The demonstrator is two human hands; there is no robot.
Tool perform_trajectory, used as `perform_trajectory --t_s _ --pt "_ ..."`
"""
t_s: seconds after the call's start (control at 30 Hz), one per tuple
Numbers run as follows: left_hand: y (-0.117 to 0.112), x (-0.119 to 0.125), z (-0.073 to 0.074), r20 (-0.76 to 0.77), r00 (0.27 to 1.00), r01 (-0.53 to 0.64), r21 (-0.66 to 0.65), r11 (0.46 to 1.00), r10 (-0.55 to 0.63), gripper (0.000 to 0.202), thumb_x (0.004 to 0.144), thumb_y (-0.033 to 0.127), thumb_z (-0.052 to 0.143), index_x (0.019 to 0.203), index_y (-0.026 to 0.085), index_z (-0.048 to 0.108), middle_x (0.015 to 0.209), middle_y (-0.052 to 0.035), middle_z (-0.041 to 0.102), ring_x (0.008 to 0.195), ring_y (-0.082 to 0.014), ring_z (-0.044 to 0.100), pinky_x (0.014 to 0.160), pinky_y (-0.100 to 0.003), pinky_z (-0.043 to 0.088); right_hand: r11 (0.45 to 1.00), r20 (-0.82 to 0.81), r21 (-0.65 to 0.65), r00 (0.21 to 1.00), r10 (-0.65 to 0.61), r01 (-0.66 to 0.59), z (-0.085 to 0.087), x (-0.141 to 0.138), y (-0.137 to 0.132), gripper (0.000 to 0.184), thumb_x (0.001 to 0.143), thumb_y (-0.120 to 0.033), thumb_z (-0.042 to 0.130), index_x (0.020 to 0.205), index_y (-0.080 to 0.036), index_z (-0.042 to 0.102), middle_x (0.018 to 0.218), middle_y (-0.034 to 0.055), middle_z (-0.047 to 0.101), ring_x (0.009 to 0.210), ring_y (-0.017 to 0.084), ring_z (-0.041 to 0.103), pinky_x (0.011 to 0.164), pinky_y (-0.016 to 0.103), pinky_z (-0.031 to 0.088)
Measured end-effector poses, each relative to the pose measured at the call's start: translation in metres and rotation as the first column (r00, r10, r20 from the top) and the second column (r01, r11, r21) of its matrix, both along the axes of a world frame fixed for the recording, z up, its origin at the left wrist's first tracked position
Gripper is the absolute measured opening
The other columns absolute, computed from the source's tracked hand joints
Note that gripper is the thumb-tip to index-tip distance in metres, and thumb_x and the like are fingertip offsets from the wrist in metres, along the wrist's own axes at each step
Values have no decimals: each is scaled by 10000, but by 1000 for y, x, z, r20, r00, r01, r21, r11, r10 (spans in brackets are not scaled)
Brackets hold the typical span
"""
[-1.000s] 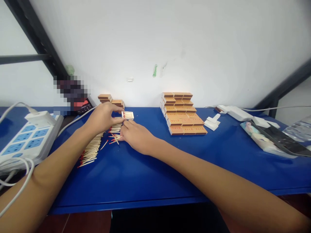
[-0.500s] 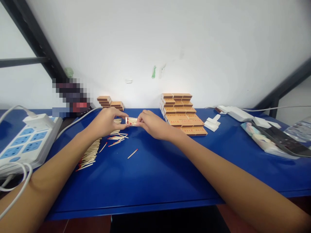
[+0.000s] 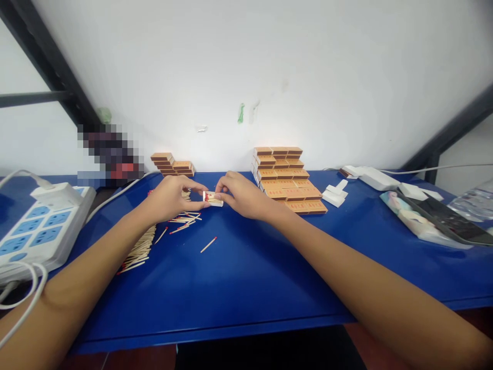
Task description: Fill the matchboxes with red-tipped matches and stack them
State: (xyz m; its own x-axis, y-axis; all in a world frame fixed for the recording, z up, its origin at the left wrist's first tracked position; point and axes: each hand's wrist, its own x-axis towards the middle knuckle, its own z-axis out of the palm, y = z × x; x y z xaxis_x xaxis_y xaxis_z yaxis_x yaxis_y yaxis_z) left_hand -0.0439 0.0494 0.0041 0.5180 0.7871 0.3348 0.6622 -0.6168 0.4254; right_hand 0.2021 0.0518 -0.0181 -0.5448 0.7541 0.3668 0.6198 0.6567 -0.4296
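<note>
Both my hands meet over the blue table (image 3: pixel 239 277) around a small white matchbox tray (image 3: pixel 213 198) filled with red-tipped matches. My left hand (image 3: pixel 169 198) pinches its left end. My right hand (image 3: pixel 241 195) grips its right end with closed fingers. A heap of loose matches (image 3: pixel 154 234) lies under and to the left of my left hand. A single match (image 3: pixel 208 244) lies apart, nearer to me.
Stacked orange matchboxes (image 3: pixel 287 177) stand right of my hands; a smaller stack (image 3: pixel 173 164) sits by the wall. White empty trays (image 3: pixel 336 194), a white adapter with cable (image 3: pixel 375 179) and a plastic bag (image 3: pixel 431 221) lie right. A power strip (image 3: pixel 42 226) sits left.
My right hand left the loose matches on the table and rose to the tray held by my left hand. One match now lies alone on the table.
</note>
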Motion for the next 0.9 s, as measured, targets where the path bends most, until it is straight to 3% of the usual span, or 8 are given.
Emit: perform_trajectory --t_s 0.43,0.63,0.9 --pt "3 0 -8 -72 997 41 24 999 -39 414 863 604 827 1040 235 894 1034 -81 866 870 -249 741 778 -351 518 1000 100 1 995 -12 12 -1 0 -2 96 1079 -199 645 1050 -159 727 1082 77 639 1052 213 597 909 332 429" --pt "5 -1 -8 -92 995 42 38 998 -38 377 861 580 827 1028 249 899 1002 -75 862 861 -249 744 754 -344 522 998 170 -27 984 -59 65 7 9 -2 98 1012 -257 756 1010 -161 733 1062 73 679 908 186 602 800 305 409" --pt "3 0 -6 -98 994 43 21 999 -40 377 867 575 822 1046 252 899 996 -65 860 852 -239 738 743 -329 516 993 229 -54 970 -86 101 9 8 -2 131 1077 -256 683 1003 -157 730 1078 94 710 894 186 607 775 304 397"
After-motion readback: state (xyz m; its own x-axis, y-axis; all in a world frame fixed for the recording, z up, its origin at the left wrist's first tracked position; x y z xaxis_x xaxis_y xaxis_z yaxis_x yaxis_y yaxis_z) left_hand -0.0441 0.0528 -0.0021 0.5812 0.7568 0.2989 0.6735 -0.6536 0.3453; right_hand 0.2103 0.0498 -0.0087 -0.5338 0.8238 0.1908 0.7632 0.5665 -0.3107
